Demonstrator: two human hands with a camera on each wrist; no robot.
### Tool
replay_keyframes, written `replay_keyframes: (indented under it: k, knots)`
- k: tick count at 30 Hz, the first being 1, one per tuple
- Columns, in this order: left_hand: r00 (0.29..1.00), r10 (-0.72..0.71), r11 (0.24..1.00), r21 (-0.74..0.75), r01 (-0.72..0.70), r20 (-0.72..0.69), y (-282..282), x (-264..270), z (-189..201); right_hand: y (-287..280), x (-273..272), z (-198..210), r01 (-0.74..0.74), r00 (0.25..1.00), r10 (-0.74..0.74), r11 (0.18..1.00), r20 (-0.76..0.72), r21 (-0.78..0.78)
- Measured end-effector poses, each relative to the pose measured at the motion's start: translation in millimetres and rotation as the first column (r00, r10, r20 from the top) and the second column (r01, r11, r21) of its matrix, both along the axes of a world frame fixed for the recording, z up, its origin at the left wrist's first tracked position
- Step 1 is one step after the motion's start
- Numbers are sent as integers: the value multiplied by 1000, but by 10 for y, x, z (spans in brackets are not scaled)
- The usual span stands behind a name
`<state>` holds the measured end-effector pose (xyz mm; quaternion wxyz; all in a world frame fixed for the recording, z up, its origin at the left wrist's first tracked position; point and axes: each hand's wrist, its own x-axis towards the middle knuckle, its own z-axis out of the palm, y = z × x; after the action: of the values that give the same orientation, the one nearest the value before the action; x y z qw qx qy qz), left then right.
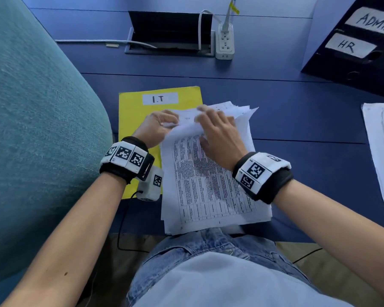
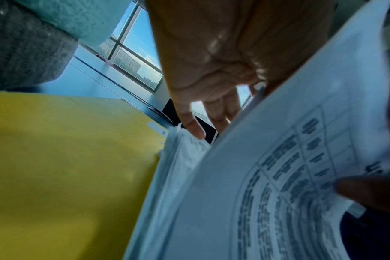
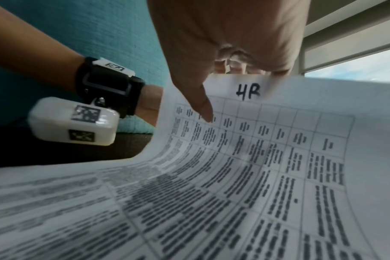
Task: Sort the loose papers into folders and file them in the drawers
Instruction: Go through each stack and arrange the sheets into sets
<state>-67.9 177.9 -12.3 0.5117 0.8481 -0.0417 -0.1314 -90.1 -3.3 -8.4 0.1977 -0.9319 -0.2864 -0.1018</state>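
Paper stack lies at the centre of the head view on the blue counter, its near edge overhanging the counter's front rim above the person's lap; its left edge overlaps the right side of a yellow folder labelled "I.T", which lies flat just left of centre. Top sheet, a printed table marked "HR" by hand, is curled up off the stack at its far end; the right hand holds that raised end, thumb on the printed face and fingers curled over the far edge, as the right wrist view shows. The left hand sits at the stack's upper left corner over the folder, fingers curled and pinching the edge of the papers; in the left wrist view its fingertips reach down onto the fanned sheets beneath the lifted one.

A teal padded panel fills the left of the frame, close beside the left forearm and the folder's left edge; room there is tight. To the right of the stack the counter lies bare as far as a separate printed sheet at the right edge of the frame. At the upper right stands a dark drawer unit with labels "ADMIN" and "HR", well apart from the stack; at upper centre a cable hatch and a white power strip sit beyond the folder.
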Motion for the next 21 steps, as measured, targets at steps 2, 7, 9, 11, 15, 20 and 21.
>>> replay_keyframes:
  k: [2, 7, 9, 11, 15, 20, 21]
  knots:
    - [996, -45, 995, -95, 37, -75, 12, 12, -6, -1, 67, 12, 74, 997, -74, 997, -11, -1]
    - [993, 90, 992, -85, -97, -81, 52, 105, -12, -38, -23, -6, 102, 989, -73, 966, 128, -239]
    - [977, 213, 976, 46, -213, -6, 46, 167, -64, -45, -98, -65, 57, 993, -29, 964, 112, -261]
    - [970, 237, 922, 304, -241, 52, 22, 233, -148, -39, -148, -90, -28, 1000, 27, 966, -8, -258]
    - [984, 152, 810, 559, -176, 91, -33, 262, -223, -16, -219, -63, -153, 953, 38, 917, -301, -368]
    - [978, 37, 775, 611, -158, 205, 1, 179, -199, -5, -249, -25, -95, 953, 7, 955, -303, -279]
    - [974, 19, 780, 607, -155, 225, 14, 171, -198, 2, -231, -15, -91, 954, 6, 958, -301, -271]
